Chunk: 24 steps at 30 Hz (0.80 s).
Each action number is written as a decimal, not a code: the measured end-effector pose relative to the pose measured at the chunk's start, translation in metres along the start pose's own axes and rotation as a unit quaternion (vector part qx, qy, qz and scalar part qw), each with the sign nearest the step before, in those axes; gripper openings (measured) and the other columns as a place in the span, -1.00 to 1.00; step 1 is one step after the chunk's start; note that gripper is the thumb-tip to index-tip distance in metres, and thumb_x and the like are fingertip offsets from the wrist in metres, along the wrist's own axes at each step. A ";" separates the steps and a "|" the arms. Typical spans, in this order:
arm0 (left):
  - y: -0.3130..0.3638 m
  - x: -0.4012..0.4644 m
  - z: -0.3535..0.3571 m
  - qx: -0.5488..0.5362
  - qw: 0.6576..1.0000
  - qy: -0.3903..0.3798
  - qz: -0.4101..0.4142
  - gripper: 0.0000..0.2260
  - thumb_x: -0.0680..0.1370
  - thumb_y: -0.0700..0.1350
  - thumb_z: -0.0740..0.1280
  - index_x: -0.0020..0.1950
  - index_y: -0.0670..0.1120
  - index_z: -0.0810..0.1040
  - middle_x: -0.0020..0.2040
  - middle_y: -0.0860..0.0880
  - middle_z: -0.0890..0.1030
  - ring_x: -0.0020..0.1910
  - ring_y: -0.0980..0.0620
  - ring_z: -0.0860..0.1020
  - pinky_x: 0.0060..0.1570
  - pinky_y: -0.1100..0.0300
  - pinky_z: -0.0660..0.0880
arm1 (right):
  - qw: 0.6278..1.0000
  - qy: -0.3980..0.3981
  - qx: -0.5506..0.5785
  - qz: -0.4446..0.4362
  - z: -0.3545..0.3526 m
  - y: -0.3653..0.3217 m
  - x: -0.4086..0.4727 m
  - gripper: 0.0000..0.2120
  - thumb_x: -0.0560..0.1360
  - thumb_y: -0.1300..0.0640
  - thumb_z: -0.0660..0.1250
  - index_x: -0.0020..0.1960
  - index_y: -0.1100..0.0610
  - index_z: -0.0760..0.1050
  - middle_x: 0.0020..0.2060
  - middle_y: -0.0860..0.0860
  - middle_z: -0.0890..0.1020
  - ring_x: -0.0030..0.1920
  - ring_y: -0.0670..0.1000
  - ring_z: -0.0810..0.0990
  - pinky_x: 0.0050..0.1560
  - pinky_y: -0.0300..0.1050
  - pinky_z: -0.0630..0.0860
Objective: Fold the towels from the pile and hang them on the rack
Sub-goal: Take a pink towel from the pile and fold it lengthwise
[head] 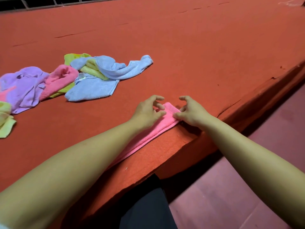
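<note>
Narrow folded pink terry towel, frame centre: both hands pinching its end, fingers half-curled; left-frame pile of crumpled pastel towels unfolded.

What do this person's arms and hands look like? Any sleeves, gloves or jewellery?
Both forearms are bare right up to the frame's edge, so no sleeves show. The left hand and right hand wear no gloves, and no rings, watch or bracelet can be seen on the fingers or wrists. Below the arms, the person wears dark clothing.
</note>
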State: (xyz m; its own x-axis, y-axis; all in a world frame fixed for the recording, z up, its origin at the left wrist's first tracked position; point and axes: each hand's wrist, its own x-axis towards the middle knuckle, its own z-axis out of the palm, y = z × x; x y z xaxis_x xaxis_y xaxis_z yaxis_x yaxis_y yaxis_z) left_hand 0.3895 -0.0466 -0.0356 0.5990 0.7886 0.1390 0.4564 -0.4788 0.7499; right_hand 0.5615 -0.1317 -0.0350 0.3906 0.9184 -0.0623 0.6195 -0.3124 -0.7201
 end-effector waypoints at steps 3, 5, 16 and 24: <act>0.004 -0.012 0.003 -0.061 0.998 -0.022 -0.028 -0.64 0.52 -0.29 0.34 0.27 0.00 0.47 -0.04 0.09 0.68 -0.08 0.13 0.62 0.02 0.18 0.55 | 0.997 -0.008 0.072 0.010 0.000 -0.003 -0.003 -0.27 0.42 0.21 0.50 0.48 0.14 0.23 -0.04 0.03 0.69 -0.13 -0.02 0.65 0.00 -0.11 0.54; 0.013 -0.012 0.003 -0.163 0.984 0.000 -0.074 -0.69 0.56 -0.32 0.28 0.27 -0.08 0.45 0.04 -0.05 0.67 -0.17 0.02 0.61 -0.07 0.15 0.59 | 0.989 -0.002 0.147 0.012 -0.002 -0.009 -0.007 -0.31 0.44 0.27 0.46 0.48 0.15 0.24 -0.03 0.04 0.69 -0.26 -0.09 0.62 -0.20 -0.19 0.53; 0.060 -0.052 -0.069 -0.310 0.931 0.083 -0.174 -0.47 0.45 0.14 0.47 0.31 -0.09 0.43 0.14 -0.07 0.58 -0.10 -0.05 0.66 -0.21 0.02 0.64 | 0.918 -0.077 0.384 -0.055 0.001 -0.112 -0.058 -0.50 0.57 0.36 0.20 0.48 0.14 0.23 -0.17 0.08 0.64 -0.35 -0.01 0.55 -0.35 -0.21 0.51; 0.017 -0.131 -0.145 -0.251 0.940 0.183 -0.145 -0.60 0.54 -0.31 0.36 0.33 -0.07 0.38 0.09 -0.08 0.59 -0.06 0.00 0.61 -0.09 -0.02 0.59 | 0.952 -0.042 0.211 -0.220 0.052 -0.174 -0.077 -0.45 0.49 0.37 0.28 0.43 0.09 0.31 0.00 -0.02 0.69 -0.22 -0.12 0.60 -0.20 -0.32 0.46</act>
State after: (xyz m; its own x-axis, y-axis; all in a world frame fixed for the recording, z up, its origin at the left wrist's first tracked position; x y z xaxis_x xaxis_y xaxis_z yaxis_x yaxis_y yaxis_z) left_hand 0.2235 -0.1022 0.0528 0.1900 0.9814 0.0264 0.1431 -0.0543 0.9882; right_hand 0.3885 -0.1355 0.0590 0.0895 0.9597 0.2664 0.3748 0.2153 -0.9018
